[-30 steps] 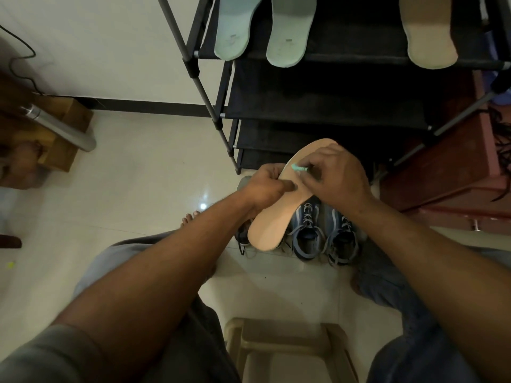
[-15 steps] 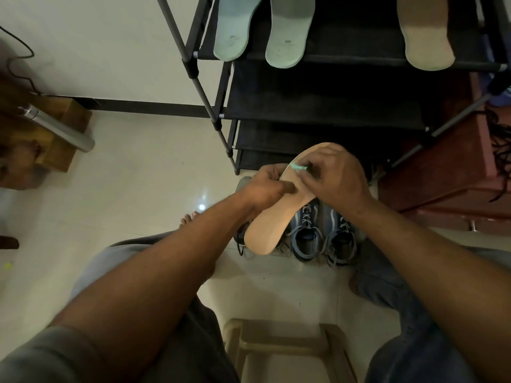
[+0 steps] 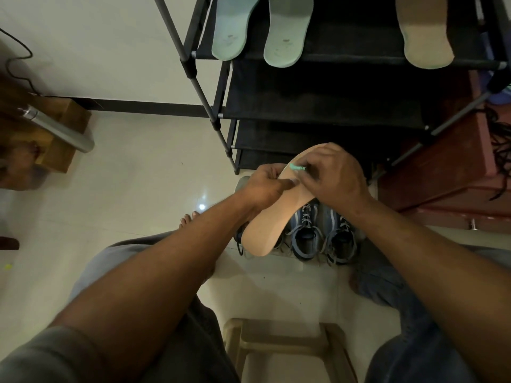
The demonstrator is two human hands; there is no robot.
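Note:
A tan shoe insole [image 3: 265, 228] is held in the air above the floor, its toe end pointing up toward the rack. My left hand [image 3: 265, 186] grips its left edge near the middle, thumb on top. My right hand [image 3: 331, 178] lies over the upper part of the insole and pinches a small mint-green tool [image 3: 297, 168] against its surface. The tool's tip is partly hidden by my fingers. A pair of blue laced sneakers [image 3: 323, 236] stands on the floor right below the insole.
A black shoe rack [image 3: 318, 106] stands ahead; two mint insoles [image 3: 260, 29] and a tan one [image 3: 425, 31] lie on its top shelf. A maroon cabinet [image 3: 448, 167] is at right, a wooden block with a metal tube [image 3: 58, 128] at left, a beige stool [image 3: 287, 346] between my knees.
Both hands and the insole have shifted only slightly; the insole's toe end has tipped a little higher. The grips are unchanged.

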